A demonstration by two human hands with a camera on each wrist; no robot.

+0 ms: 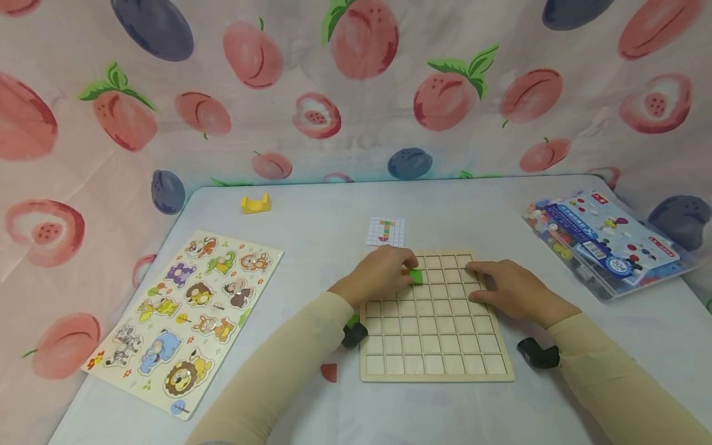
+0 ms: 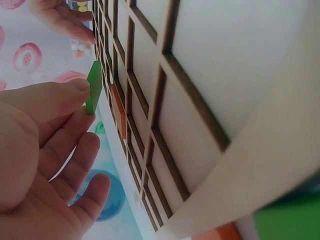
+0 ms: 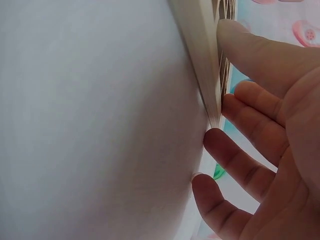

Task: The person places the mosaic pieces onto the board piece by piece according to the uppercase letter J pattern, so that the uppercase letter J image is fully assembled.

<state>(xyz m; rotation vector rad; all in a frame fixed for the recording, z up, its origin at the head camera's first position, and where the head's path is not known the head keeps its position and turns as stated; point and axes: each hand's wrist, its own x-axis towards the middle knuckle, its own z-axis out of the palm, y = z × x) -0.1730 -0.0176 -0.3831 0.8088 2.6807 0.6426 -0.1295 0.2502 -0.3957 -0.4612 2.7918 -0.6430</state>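
Grip of the left hand point(image 1: 380, 276) is a narrow pinch: thumb and fingertip hold a small green tile point(image 2: 94, 87) by its edges, while the other visible fingers bend loosely away from it. That tile is over the upper part of a wooden grid board point(image 1: 437, 377), tilted to its surface; whether it touches the board I cannot tell. Close by the tile, an orange tile point(image 2: 118, 110) lies in the grid. Across at the board's right side, the right hand point(image 1: 517, 289) has a wide, relaxed grip, thumb and fingertips spread at the rim and no tile between them.

Near the left wrist, another green piece point(image 1: 353, 320) shows beside the board, partly hidden by a black wrist camera point(image 1: 355, 335). A dark red quarter-round piece point(image 1: 329, 372) lies on the bench point(image 1: 311, 228), just left of the board's lower corner. Behind the board is a small pattern card point(image 1: 386, 232) with a coloured figure on squares. Farther out, an animal puzzle board point(image 1: 191, 343) lies to the left, a yellow block point(image 1: 256, 204) with a curved notch stands near the back edge, and a clear plastic case point(image 1: 609, 238) of colourful pieces lies to the right. Fruit-printed cloth point(image 1: 484, 142) hangs behind.
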